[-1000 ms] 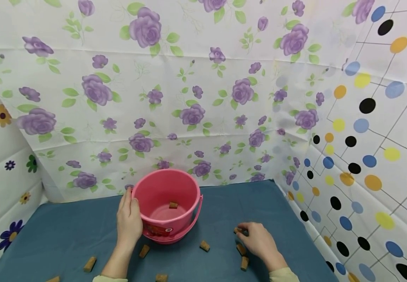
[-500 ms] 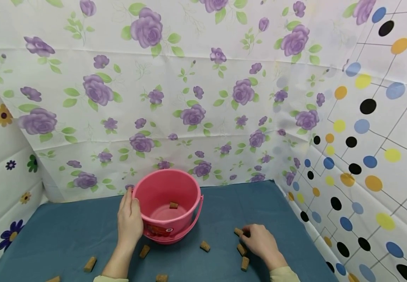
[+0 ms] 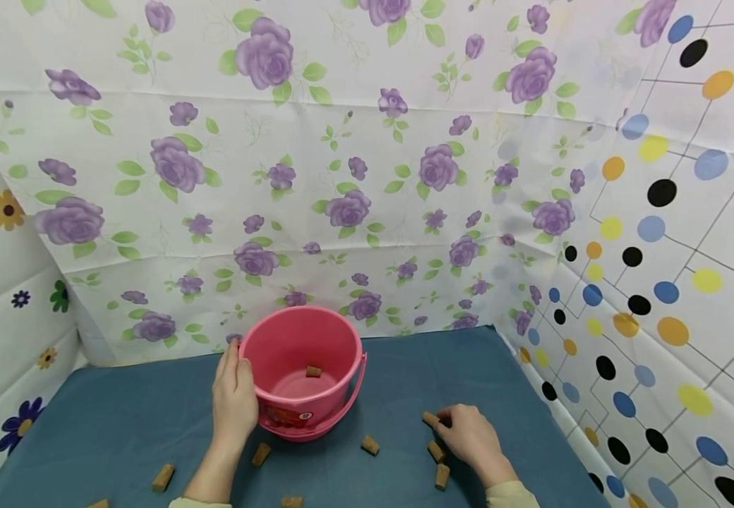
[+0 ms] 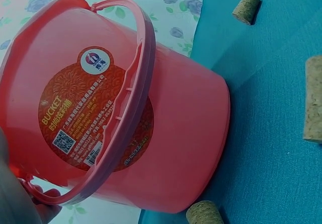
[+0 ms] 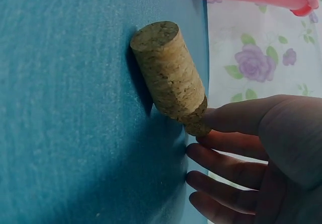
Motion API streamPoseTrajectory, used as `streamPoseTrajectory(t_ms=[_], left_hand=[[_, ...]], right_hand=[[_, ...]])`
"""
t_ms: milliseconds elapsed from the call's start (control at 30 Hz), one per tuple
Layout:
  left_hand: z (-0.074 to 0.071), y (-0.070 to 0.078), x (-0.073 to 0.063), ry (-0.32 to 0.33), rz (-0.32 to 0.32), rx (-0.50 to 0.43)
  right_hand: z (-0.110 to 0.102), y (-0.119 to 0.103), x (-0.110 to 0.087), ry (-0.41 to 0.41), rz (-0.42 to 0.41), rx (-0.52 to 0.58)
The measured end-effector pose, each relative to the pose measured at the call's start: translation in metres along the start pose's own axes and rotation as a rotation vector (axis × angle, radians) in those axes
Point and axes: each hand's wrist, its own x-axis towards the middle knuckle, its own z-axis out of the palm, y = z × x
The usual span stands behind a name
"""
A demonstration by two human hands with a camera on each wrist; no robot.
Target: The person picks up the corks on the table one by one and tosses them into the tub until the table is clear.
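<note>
Pink bucket (image 3: 297,342) holds one cork (image 3: 313,371). Left hand (image 3: 233,398) against bucket side, fingers straight, together; right hand (image 3: 471,434) pinches second cork (image 3: 430,419).

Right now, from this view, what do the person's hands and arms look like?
Both the left hand and the right hand are bare, with no gloves or rings showing. The wrists are bare too, down to a pale yellowish left sleeve and a matching right sleeve.
</note>
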Motion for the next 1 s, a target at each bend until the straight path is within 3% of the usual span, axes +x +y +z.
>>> streamPoseTrajectory(t_ms=[1000], left_hand=[[0.0, 0.0005, -0.0008, -0.009, -0.003, -0.016]], right_hand=[[-0.0008, 0.0088, 0.0041, 0.02, -0.01, 0.064]])
